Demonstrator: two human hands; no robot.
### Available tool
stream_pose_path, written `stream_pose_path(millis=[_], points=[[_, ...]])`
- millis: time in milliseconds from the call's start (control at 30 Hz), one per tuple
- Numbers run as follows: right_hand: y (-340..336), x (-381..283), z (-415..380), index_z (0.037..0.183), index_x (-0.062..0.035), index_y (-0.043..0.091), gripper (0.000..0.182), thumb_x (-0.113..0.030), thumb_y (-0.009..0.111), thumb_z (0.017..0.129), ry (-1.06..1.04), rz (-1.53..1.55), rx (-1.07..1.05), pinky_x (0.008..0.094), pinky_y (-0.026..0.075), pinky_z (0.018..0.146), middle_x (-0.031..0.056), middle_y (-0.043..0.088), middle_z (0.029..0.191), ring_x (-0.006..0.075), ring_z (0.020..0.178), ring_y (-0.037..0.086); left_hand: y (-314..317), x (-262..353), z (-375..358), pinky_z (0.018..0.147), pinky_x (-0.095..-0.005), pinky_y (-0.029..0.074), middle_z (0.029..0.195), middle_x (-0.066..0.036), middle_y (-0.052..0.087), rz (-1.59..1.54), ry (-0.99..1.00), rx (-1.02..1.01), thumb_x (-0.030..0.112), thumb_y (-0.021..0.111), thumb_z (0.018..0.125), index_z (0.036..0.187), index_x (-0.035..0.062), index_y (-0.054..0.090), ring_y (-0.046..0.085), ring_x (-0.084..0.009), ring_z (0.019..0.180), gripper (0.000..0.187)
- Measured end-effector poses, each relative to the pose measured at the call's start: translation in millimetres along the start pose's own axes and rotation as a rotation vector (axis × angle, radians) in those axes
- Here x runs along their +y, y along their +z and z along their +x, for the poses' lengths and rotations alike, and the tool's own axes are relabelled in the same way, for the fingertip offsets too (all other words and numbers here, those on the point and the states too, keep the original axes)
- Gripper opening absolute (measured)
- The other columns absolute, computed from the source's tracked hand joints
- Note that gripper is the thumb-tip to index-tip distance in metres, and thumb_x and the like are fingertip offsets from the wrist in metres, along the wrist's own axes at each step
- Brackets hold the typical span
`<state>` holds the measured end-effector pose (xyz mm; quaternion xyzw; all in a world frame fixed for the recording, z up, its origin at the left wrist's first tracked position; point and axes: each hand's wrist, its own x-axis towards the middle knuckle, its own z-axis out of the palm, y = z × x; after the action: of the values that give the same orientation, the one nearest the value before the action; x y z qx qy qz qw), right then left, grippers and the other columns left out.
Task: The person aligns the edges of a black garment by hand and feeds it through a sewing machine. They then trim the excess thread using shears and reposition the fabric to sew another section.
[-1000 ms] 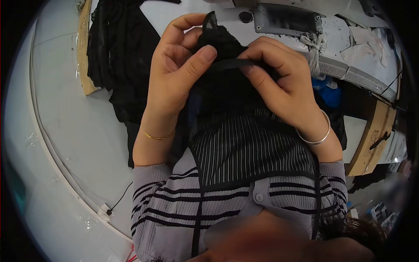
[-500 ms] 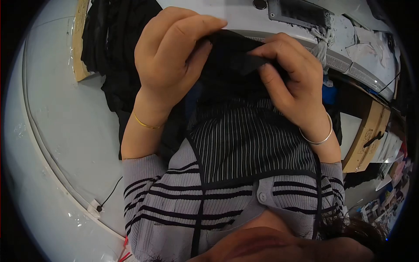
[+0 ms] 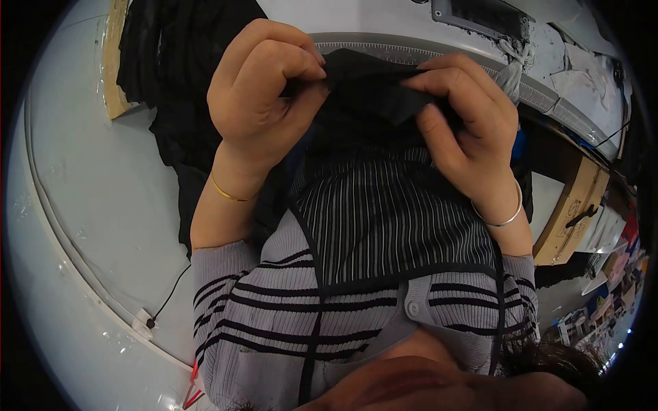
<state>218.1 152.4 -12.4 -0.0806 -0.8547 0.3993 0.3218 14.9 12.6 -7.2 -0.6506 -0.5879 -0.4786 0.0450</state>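
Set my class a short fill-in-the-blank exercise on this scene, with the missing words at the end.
1. The cloth between the left hand and the right hand is coloured ____.
2. The gold-coloured bracelet circles the ____ wrist.
3. The apron is patterned with narrow ____.

Missing words: black; left; stripes.

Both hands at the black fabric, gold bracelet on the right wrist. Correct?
No, wrong wrist: the head view shows the gold bracelet on the left one; the right wears a silver bangle. The rest stands: left hand and right hand are both at the black fabric.
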Motion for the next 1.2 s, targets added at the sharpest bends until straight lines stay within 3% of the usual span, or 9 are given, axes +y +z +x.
stream_pose_path(millis=[300, 367, 433, 567, 633, 767, 867, 933, 1200], points=[[2, 3, -1, 0.092, -0.0023, 0.07, 0.013, -0.001, 0.073, 0.08, 0.06, -0.02, -0.023, 0.0293, 0.051, 0.062, 0.0095, 0.065, 0.091, 0.0224, 0.072, 0.064, 1, 6, -3, 0.059, -0.0221, 0.049, 0.088, -0.006, 0.067, -0.036, -0.153, -0.132, -0.011, 0.077, 0.073, 0.1, 0.0028, 0.075, 0.061, -0.0108, 0.072, 0.03], [1, 4, -1, 0.093, -0.0011, 0.071, 0.012, -0.002, 0.073, 0.082, 0.067, -0.085, 0.012, 0.0279, 0.049, 0.063, 0.0098, 0.066, 0.091, 0.0195, 0.072, 0.063, 3, 7, -5, 0.085, -0.0221, 0.051, 0.102, -0.007, 0.069, -0.271, -0.401, -0.154, -0.006, 0.069, 0.089, 0.11, -0.0015, 0.07, 0.065, -0.0124, 0.093, 0.021], [-1, 1, 1, 0.094, 0.0002, 0.072, 0.011, -0.003, 0.073, 0.084, 0.07, -0.148, 0.048, 0.0264, 0.047, 0.064, 0.0102, 0.067, 0.091, 0.0166, 0.072, 0.062, 5, 12, -9, 0.079, -0.0206, 0.05, 0.097, -0.003, 0.068, -0.423, -0.602, -0.109, -0.002, 0.071, 0.091, 0.108, -0.0002, 0.071, 0.063, -0.009, 0.088, 0.018], [-2, -17, 7, 0.089, -0.0008, 0.072, 0.01, -0.004, 0.077, 0.081, 0.105, 0.436, -0.351, 0.0279, 0.043, 0.057, 0.007, 0.061, 0.072, 0.0171, 0.064, 0.059, 4, 20, -5, 0.075, -0.0176, 0.047, 0.094, 0.003, 0.068, -0.575, -0.96, -0.12, 0.009, 0.07, 0.098, 0.109, 0.0008, 0.071, 0.059, -0.0035, 0.085, 0.014], [-4, -18, 12, 0.09, 0.0, 0.071, 0.01, -0.003, 0.076, 0.082, 0.109, 0.537, -0.417, 0.0273, 0.044, 0.059, 0.0073, 0.061, 0.075, 0.0169, 0.065, 0.059, 9, 22, -5, 0.075, -0.0169, 0.046, 0.094, 0.003, 0.068, -0.62, -0.936, -0.115, 0.01, 0.069, 0.098, 0.109, 0.001, 0.071, 0.059, -0.003, 0.085, 0.014], [-4, -6, 20, 0.096, 0.0011, 0.069, 0.008, -0.002, 0.071, 0.088, 0.191, 0.393, -0.192, 0.0255, 0.045, 0.065, 0.004, 0.064, 0.081, 0.0129, 0.071, 0.059, 13, 21, -6, 0.072, -0.0156, 0.044, 0.094, 0.003, 0.066, -0.676, -0.852, -0.127, 0.011, 0.067, 0.1, 0.111, 0.0014, 0.069, 0.057, -0.0016, 0.083, 0.014], [-6, -1, 27, 0.098, 0.0019, 0.068, 0.008, -0.002, 0.068, 0.092, -0.026, 0.437, -0.093, 0.023, 0.044, 0.066, 0.0005, 0.063, 0.082, 0.0095, 0.073, 0.057, 11, 19, -6, 0.071, -0.0157, 0.044, 0.093, 0.004, 0.066, -0.71, -0.842, -0.134, 0.011, 0.066, 0.101, 0.111, 0.0017, 0.069, 0.056, -0.0012, 0.081, 0.014], [-14, -8, 26, 0.098, 0.0018, 0.067, 0.01, -0.007, 0.069, 0.094, 0.381, 0.504, -0.337, 0.0202, 0.042, 0.066, -0.0018, 0.061, 0.082, 0.0053, 0.074, 0.054, 12, 21, -6, 0.071, -0.0157, 0.044, 0.093, 0.004, 0.065, -0.699, -0.844, -0.14, 0.011, 0.066, 0.101, 0.111, 0.0017, 0.069, 0.055, -0.0011, 0.081, 0.014], [3, 2, 17, 0.096, 0.001, 0.067, 0.013, -0.011, 0.071, 0.095, 0.423, 0.314, -0.263, 0.0185, 0.04, 0.063, -0.0049, 0.059, 0.078, 0.0022, 0.071, 0.05, 14, 21, -11, 0.072, -0.0159, 0.044, 0.092, 0.004, 0.067, -0.69, -0.871, -0.14, 0.013, 0.064, 0.102, 0.112, 0.0018, 0.07, 0.056, -0.0013, 0.081, 0.016]])
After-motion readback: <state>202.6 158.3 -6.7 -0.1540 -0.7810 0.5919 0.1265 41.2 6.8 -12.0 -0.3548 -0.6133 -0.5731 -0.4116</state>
